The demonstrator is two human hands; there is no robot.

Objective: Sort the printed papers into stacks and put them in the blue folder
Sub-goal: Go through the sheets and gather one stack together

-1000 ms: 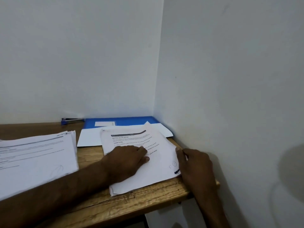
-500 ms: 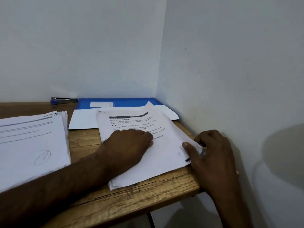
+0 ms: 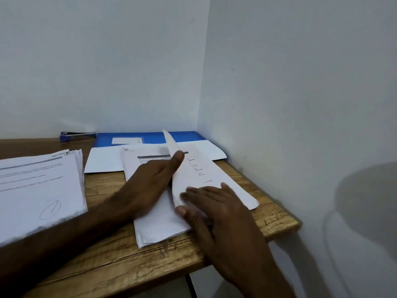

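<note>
- Wooden tabletop (image 3: 120,267) set into a corner of white walls.
- Blue folder (image 3: 189,136) lies flat at the back right corner, against the back wall. It has a small white label (image 3: 126,140) on it.
- Blank white sheet (image 3: 103,163) overlaps the folder's front edge, with another white corner showing to the right.
- Middle stack of printed papers (image 3: 159,226) sits right of centre. Its far end is on the blank sheet and its near end is close to the front edge.
- Top sheet (image 3: 206,173) of that stack is lifted along its left side and curls up and over toward the right edge. Its tip stands up in front of the folder.
- Left hand (image 3: 154,181) lies flat on the middle stack with fingers straight. One fingertip (image 3: 178,157) touches the raised sheet.
- Right hand (image 3: 217,205) holds the top sheet near its front end, with fingers spread on top and the thumb at the near edge, which looks like a pinch. There is some motion blur.
- The hands are close together, on either side of the raised sheet.
- Second paper stack (image 3: 38,190) sits at the left edge, printed, with a pen circle near its front corner. It is apart from the middle stack.
- Stapler (image 3: 77,136) sits at the back edge, just left of the folder.
</note>
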